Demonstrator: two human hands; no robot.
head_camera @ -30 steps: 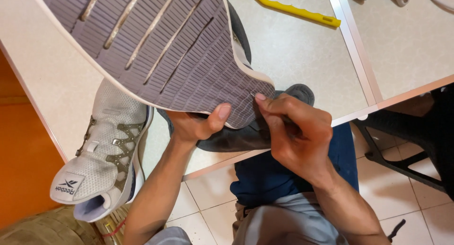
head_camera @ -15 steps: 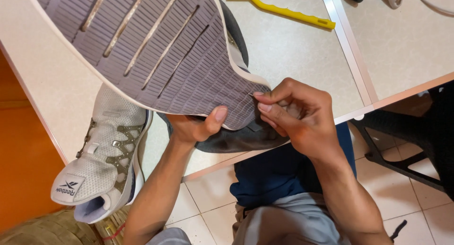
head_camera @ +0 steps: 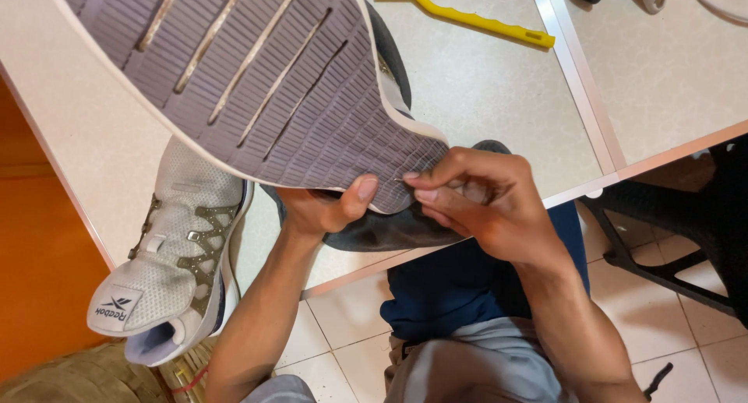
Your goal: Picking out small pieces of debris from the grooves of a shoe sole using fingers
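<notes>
- Grey ribbed rubber sole of an upturned sports shoe (head_camera: 257, 84): held tread-up over the table edge, filling the upper left of the view; long pale grooves run along it, cream rim at the heel end.
- Left hand (head_camera: 323, 210): closed on the shoe from beneath, thumb pressed on the sole's rim near the heel.
- Right hand (head_camera: 475, 197): fingertips pinched together against the same rim, just beside the left thumb; whether they nip a fine tool or thread cannot be told.
- Step in hand, as judged: close work at the edge of the heel tread, one hand steadying, the other picking or pressing. The next move would call for a firm hold below and a small, precise pinch.
- Pale grey mesh sports shoe with olive lace loops (head_camera: 175, 255): upright, overhanging the table's near edge, left of the forearm.
- Cream laminate table (head_camera: 483, 99): bears both shoes.
- Yellow plastic brush handle (head_camera: 475, 17): lying far back, well apart from the hands.
</notes>
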